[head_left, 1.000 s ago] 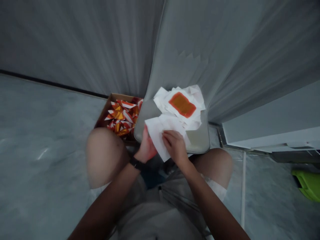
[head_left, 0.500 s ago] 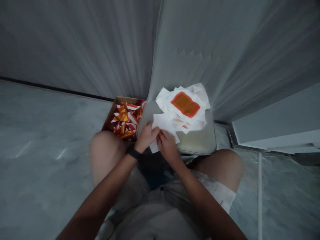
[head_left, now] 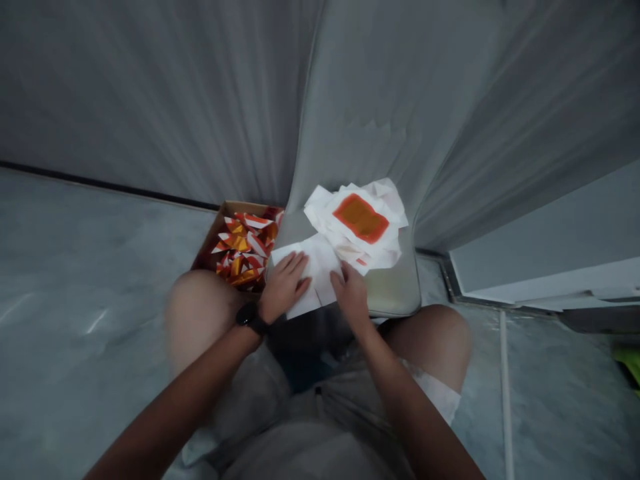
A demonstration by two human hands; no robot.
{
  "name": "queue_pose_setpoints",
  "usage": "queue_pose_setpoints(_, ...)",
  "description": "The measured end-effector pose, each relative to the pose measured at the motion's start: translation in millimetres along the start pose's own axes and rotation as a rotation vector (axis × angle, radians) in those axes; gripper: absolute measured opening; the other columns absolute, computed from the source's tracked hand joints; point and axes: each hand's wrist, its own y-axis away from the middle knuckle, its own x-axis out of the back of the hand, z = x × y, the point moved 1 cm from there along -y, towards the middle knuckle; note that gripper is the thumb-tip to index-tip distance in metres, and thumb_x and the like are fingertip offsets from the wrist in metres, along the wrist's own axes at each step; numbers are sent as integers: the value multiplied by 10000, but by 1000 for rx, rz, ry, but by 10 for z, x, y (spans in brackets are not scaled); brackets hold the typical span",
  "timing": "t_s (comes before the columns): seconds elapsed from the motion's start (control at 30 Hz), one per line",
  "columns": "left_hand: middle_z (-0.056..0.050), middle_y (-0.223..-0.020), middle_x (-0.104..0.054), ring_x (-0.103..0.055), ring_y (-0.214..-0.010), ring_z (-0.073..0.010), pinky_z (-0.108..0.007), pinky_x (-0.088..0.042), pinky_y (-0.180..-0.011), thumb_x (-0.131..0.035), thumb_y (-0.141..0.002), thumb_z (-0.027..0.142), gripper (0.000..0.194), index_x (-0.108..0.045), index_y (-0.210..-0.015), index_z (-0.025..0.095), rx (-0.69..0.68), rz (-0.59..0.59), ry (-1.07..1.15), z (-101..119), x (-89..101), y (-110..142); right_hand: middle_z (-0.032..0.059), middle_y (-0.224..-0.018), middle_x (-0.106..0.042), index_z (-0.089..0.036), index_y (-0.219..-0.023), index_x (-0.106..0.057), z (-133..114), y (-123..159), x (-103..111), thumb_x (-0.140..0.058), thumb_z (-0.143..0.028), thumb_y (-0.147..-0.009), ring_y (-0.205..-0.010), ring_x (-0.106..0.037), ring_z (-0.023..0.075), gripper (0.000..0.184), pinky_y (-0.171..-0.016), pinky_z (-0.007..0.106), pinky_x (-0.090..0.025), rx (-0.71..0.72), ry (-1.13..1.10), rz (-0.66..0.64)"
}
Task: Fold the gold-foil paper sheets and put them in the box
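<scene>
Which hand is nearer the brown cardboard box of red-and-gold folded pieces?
Left. The left hand lies just beside the brown cardboard box; the right hand sits farther from it, beyond the left hand.

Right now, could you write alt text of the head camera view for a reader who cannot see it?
The left hand, with a black watch, and right hand rest on a white paper sheet on a grey cushion, beside white papers around an orange patch. A cardboard box holds red-and-gold pieces.
</scene>
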Motion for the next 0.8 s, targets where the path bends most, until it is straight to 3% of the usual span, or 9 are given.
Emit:
queue_pose_setpoints(0.1,-144,-1530,-542,-388,-1510,-324,-505,-287,-1272,-620,-919,354,599,-538,-1485,173,-29,-21,46,-78,40,-43,101,-976,-788,-174,-1086,-764,-91,-87,67,-460,-478,-1037,-866,-722,237,433,-782,338,-565,14,-144,-175)
queue_pose_setpoints(0.17,-152,-1518,-551,-409,-1496,-321,-490,-298,-1271,-644,-893,328,628,-531,-1488,159,-46,-47,77,-106,57,-78,88,-1032,-793,-202,-1030,-784,-187,-123,64,-342,-455,-1084,-958,-737,226,512,-840,334,-572,62,-175,-240)
queue_pose_setpoints(0.23,-163,-1535,-525,-426,-1482,-321,-477,-312,-1266,-664,-851,267,690,-497,-1509,142,-29,-54,101,-107,51,-96,97,-1135,-780,-198,-1095,-776,-259,-136,14,-287,-410,-1102,-1083,-722,220,533,-934,345,-562,138,-164,-256)
queue_pose_setpoints(0.37,-168,-1568,-467,-448,-1460,-280,-448,-345,-1245,-552,-862,149,736,-374,-1576,135,117,87,136,-31,0,-47,129,-1228,-751,-158,-1169,-756,-283,-104,-152,-431,-363,-1074,-1223,-662,255,396,-1073,410,-502,345,-25,-288)
queue_pose_setpoints(0.47,-150,-1553,-482,-441,-1464,-253,-431,-340,-1248,-465,-922,141,623,-430,-1543,158,136,191,119,25,-9,-6,121,-1205,-760,-176,-1131,-771,-242,-87,-215,-480,-306,-1057,-1219,-656,256,328,-1072,429,-497,396,61,-304)
queue_pose_setpoints(0.6,-119,-1530,-532,-434,-1476,-262,-445,-305,-1271,-478,-979,222,469,-573,-1436,179,-53,24,4,16,4,-41,106,-1249,-737,-196,-1119,-766,-223,-145,-204,-549,-222,-999,-1192,-651,244,249,-1058,417,-497,382,76,-378)
queue_pose_setpoints(0.67,-128,-1515,-554,-442,-1472,-277,-478,-298,-1274,-500,-977,246,466,-580,-1429,163,-79,-45,-72,-5,-7,-61,120,-1250,-724,-189,-1138,-754,-239,-207,-211,-588,-184,-945,-1162,-653,255,254,-1043,416,-498,324,112,-402)
queue_pose_setpoints(0.8,-156,-1525,-544,-429,-1480,-297,-500,-289,-1278,-534,-954,265,529,-545,-1458,104,-52,-30,-187,-6,-62,-59,148,-1138,-735,-152,-1225,-700,-295,-394,-296,-632,-195,-875,-1066,-676,270,359,-976,401,-515,79,165,-380)
